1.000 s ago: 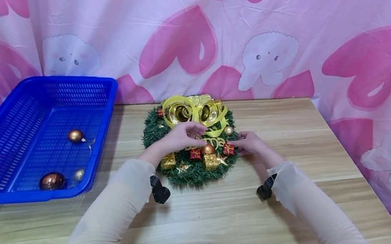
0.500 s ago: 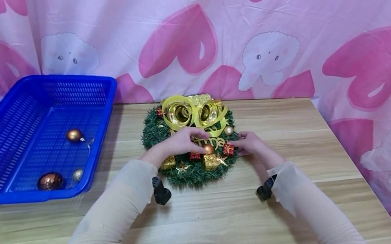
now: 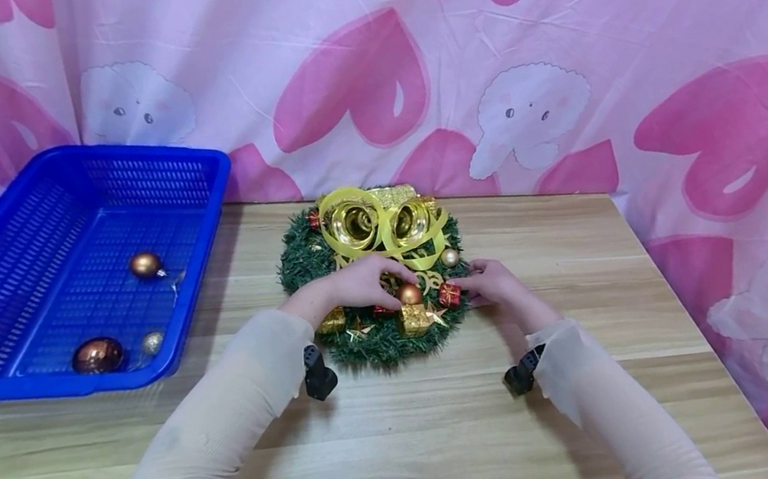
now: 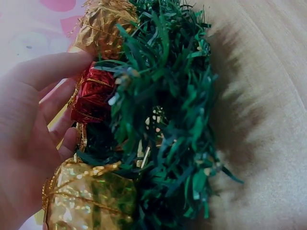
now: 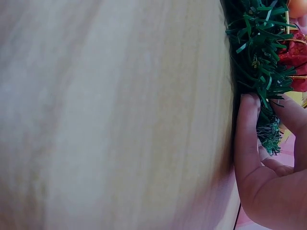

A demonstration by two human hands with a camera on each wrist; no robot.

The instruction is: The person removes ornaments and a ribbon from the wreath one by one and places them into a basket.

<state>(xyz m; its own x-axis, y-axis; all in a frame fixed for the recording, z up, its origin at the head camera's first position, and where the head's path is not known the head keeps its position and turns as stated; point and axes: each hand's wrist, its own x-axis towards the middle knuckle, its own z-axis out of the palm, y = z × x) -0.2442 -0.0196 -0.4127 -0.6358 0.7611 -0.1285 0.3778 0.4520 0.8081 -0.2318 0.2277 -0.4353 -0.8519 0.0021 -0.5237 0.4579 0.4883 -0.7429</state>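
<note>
A green Christmas wreath [image 3: 385, 347] lies flat at the back middle of the table, dressed with gold bells [image 3: 355, 225], yellow ribbon, small red and gold gift boxes and stars. My left hand [image 3: 355, 283] reaches over its middle, with thumb and fingers curled about a copper bauble [image 3: 409, 294]. In the left wrist view a red gift box [image 4: 95, 93] sits close to this hand, between gold boxes; the bauble is hidden there. My right hand [image 3: 490, 281] grips the wreath's right rim beside a red gift box [image 3: 448, 293]; the right wrist view shows greenery between its digits.
At the left stands a blue plastic basket [image 3: 218, 206] holding a copper ball [image 3: 145, 265], a shiny brown ball [image 3: 98, 355] and a small silvery ball [image 3: 152, 343]. A pink heart-patterned cloth [image 3: 509, 30] hangs behind the wooden table [image 3: 415, 450].
My left hand has shifted slightly right and down, its thumb and fingers coming in around the copper bauble. The right hand keeps its place on the wreath's rim.
</note>
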